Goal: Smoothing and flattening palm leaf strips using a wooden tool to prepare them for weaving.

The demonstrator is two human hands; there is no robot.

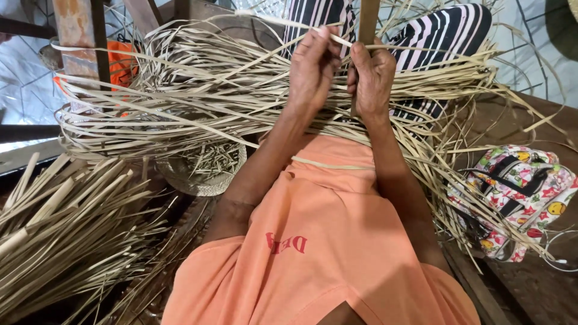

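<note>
Pinching one pale strip [283, 21], the left hand [312, 63] works beside the right hand [371, 75], which seems curled round strands of the bundle [180, 102], its grip partly hidden.

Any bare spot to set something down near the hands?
Only the dark wooden surface at the right edge, below the floral bag. Crowded elsewhere: pale strips surround the left hand and right hand; a strip bundle fills lower left.
</note>
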